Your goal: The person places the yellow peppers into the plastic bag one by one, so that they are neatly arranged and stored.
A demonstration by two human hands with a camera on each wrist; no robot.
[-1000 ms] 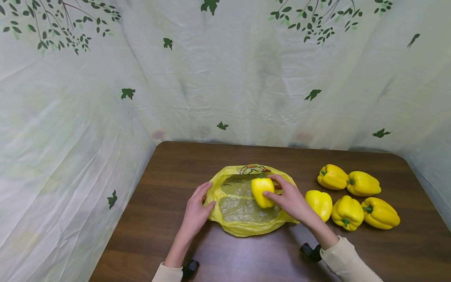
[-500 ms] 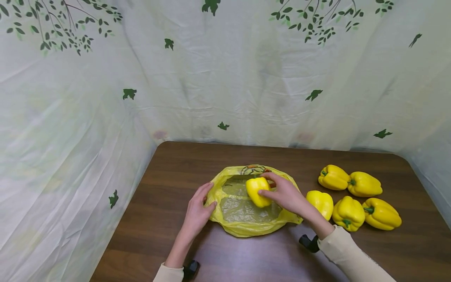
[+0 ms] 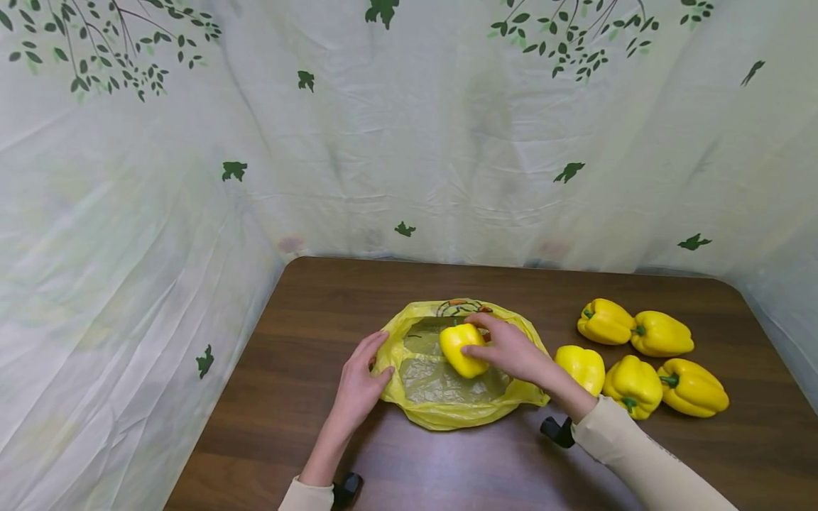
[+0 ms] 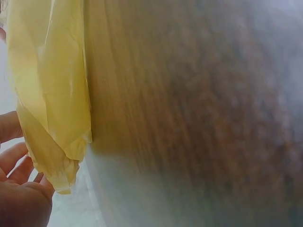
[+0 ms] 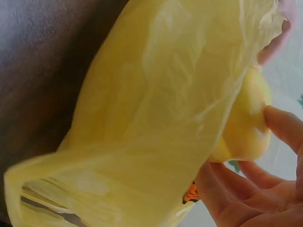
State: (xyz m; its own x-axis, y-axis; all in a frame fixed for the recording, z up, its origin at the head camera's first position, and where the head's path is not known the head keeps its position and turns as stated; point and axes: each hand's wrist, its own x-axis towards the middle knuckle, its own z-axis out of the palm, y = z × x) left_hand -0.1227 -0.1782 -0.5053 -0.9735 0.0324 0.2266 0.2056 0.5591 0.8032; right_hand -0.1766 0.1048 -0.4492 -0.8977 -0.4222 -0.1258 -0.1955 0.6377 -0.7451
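Note:
My right hand [image 3: 511,348] holds a yellow bell pepper [image 3: 463,351] between thumb and fingers, over the mouth of a yellow plastic bag [image 3: 441,419]. In the right wrist view the pepper [image 5: 248,120] shows at the bag's rim, partly behind the thin plastic, with the thumb on its side. The bag stands with its mouth spread wide, and its see-through bottom shows inside. At the bag's left rim, my left hand [image 3: 360,380] pinches the edge between thumb and fingers. From the left wrist, the bag's side [image 4: 57,94] hangs down beside the fingers.
Several more yellow bell peppers lie on the brown wooden table [image 3: 332,291] right of the bag, the nearest pepper [image 3: 580,369] close to my right forearm. A pale curtain [image 3: 447,142] with leaf prints hangs behind the table and along its left side.
My right hand has moved a little left with the pepper, farther over the bag's mouth, and the pepper has tilted slightly. The left hand stays at the rim.

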